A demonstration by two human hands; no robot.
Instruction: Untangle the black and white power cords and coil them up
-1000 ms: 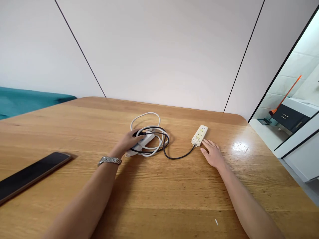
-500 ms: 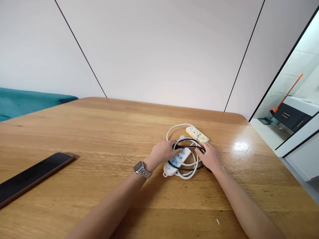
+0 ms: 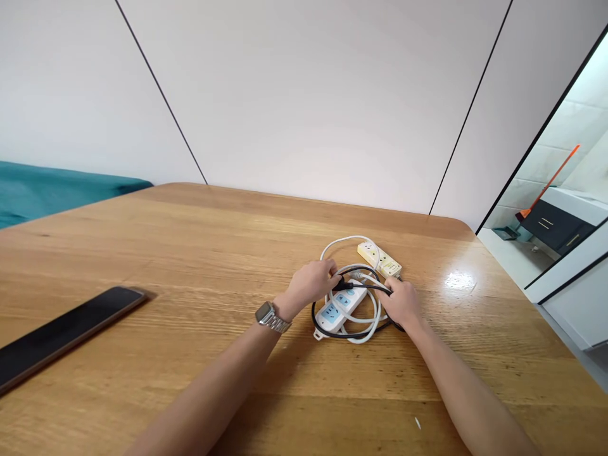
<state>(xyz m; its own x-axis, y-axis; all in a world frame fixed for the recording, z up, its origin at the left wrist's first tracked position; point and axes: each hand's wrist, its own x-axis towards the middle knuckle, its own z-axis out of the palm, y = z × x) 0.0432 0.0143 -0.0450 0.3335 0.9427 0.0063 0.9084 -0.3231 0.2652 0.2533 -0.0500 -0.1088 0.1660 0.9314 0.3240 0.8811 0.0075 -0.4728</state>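
A white power strip [image 3: 342, 306] with blue socket faces lies slanted on the wooden table, under loops of tangled cord. Over it run a white cord [image 3: 365, 339] and a black power cord [image 3: 314, 320] ending in a black plug [image 3: 340, 284]. My left hand [image 3: 311, 280], wearing a watch, pinches the tangle's left side beside the plug; its fingertips are partly hidden. On the right, the fingers of my right hand [image 3: 401, 304] are closed round the black cord, with white cord against them. A cream power strip [image 3: 379, 258] lies just behind the tangle.
A long dark flat object [image 3: 71, 332] rests on the table [image 3: 213, 253] at left. A small white scrap [image 3: 417, 423] lies near the front. Behind stands a white panelled wall [image 3: 304, 95]; a teal seat [image 3: 66, 193] is at far left. An orange-handled broom [image 3: 551, 180] shows through the doorway at right.
My left hand has lifted slightly and drawn back from the black plug, showing more of the white power strip. The black loop now spreads farther left across the strip's near end.
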